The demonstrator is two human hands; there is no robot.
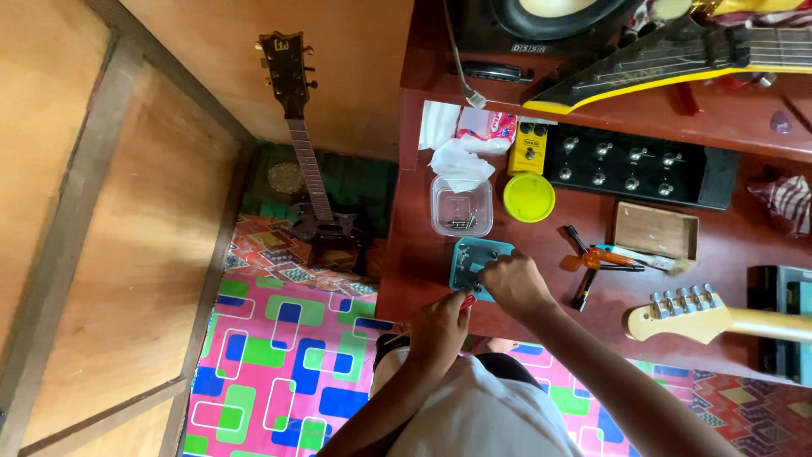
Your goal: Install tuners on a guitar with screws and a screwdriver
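Note:
My right hand (513, 283) rests on a small teal tray (476, 254) of metal parts at the near edge of a dark red desk (423, 254), fingers closed on something in the tray. My left hand (439, 328) sits just below it at the desk edge, gripping a red-handled tool (466, 301). A clear plastic box (461, 206) with several screws stands behind the tray, its yellow lid (529, 197) lying beside it.
A pale guitar headstock (685, 311) lies at the right. Pens and orange pliers (596, 259), a wooden box (655, 230), a yellow pedal (528, 148), a black switch board (634, 165), tissues (461, 161). A dark guitar (309, 178) leans against the wall; patterned mat (279, 355) below.

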